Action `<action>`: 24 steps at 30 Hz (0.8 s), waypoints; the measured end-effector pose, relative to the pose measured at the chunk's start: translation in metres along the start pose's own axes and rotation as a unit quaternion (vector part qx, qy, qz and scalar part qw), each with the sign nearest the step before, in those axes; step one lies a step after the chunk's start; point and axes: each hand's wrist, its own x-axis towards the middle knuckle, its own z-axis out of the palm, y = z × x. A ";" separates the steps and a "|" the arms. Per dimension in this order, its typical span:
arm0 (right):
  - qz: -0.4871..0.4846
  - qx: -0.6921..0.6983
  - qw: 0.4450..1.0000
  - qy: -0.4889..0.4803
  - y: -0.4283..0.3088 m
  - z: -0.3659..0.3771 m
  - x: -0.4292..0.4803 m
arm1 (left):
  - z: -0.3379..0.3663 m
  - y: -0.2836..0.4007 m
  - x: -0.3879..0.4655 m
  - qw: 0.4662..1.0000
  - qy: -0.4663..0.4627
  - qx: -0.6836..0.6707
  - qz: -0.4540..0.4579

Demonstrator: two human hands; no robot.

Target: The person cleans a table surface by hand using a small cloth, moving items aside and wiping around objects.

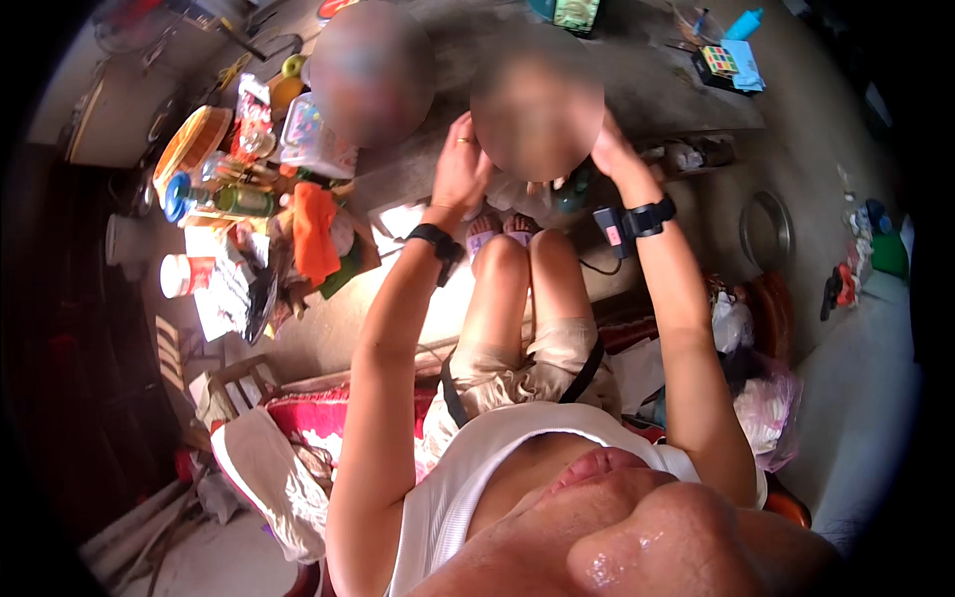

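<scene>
My left hand (460,168) is raised in front of me, beside the left edge of a large blurred round patch. Another part of that patch covers the fingers of my right hand (616,153) on its right side. What lies between the two hands is hidden by the blur, so I cannot tell whether either holds anything. Both wrists wear black straps, and a small dark box (612,231) with a cable hangs by the right one. Below the hands are my bent knees and my feet in sandals (481,240).
At left, a crowded surface bears a clear plastic tub (321,142), an orange cloth (315,233), a green glass bottle (245,201) and a wicker basket (192,149). A puzzle cube (719,61) sits at upper right. A metal basin (767,230) stands at right. A second blurred patch is at upper left.
</scene>
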 end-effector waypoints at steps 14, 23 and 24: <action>-0.148 -0.493 0.850 0.110 0.041 -0.002 0.046 | -0.035 0.018 -0.029 0.984 -0.010 -0.016 -0.180; -0.311 -0.406 0.859 -0.023 0.069 0.124 -0.010 | -0.072 0.015 -0.079 0.973 0.091 -0.036 -0.210; -0.334 -0.422 0.842 -0.048 0.069 0.152 -0.015 | -0.075 0.008 -0.085 0.972 0.094 -0.032 -0.211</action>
